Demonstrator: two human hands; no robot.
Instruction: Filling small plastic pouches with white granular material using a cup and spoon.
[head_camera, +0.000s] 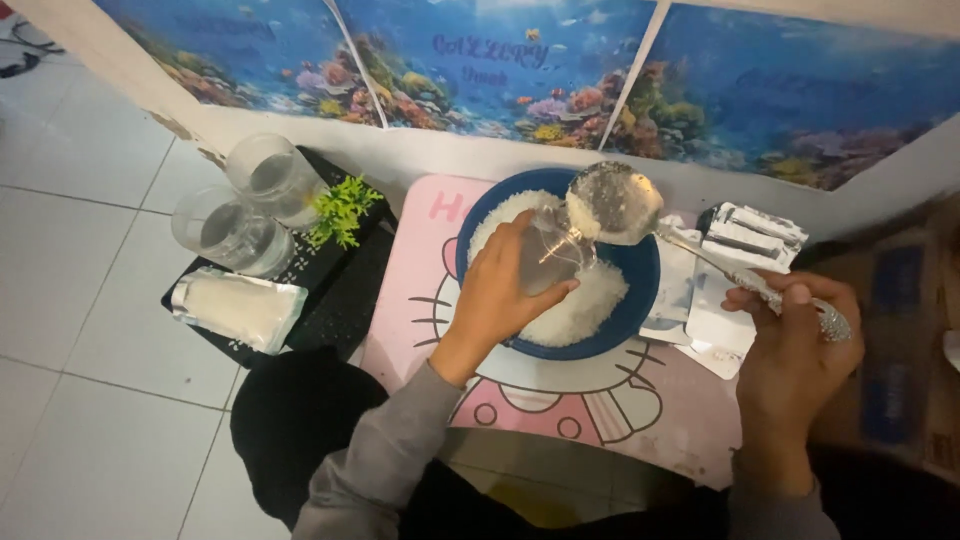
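left hand (500, 290): grasping clear bag (552, 250) over blue bowl (640, 290), catching spills
right hand (795, 335): clenched on ladle (612, 203), centre frame, tipped bagward

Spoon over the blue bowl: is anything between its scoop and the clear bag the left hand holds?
Nothing visible. The spoon in the right hand hangs right at the mouth of the clear bag, which the left hand holds over the blue bowl.
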